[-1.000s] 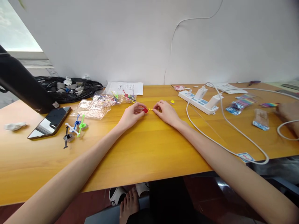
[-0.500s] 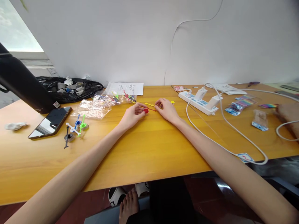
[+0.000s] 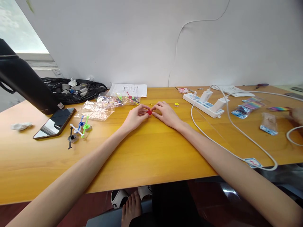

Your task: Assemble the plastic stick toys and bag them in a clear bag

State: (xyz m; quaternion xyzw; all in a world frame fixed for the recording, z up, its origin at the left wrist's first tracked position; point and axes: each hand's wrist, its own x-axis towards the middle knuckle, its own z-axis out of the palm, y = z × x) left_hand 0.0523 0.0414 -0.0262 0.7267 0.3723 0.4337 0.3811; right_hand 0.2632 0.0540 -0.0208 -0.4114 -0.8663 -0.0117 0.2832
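Observation:
My left hand (image 3: 135, 117) rests on the wooden table (image 3: 151, 151) and pinches a small red disc (image 3: 149, 112) between thumb and fingertips. My right hand (image 3: 165, 113) meets it from the right, its fingertips touching the same red piece. A thin yellow stick (image 3: 151, 105) shows just behind the fingers. A small yellow disc (image 3: 176, 104) lies apart to the right. Clear plastic bags (image 3: 99, 107) with more coloured parts lie to the left.
A phone (image 3: 55, 123) and several assembled coloured spinners (image 3: 79, 128) lie at left, near a black bag (image 3: 73, 90). A white power strip (image 3: 205, 103) with chargers and a cable (image 3: 236, 135) crosses the right side. Another person's hand (image 3: 297, 116) is at the far right edge.
My right hand has moved left and closed in on the red disc; the yellow stick that it held out to the side is now mostly hidden behind the fingers.

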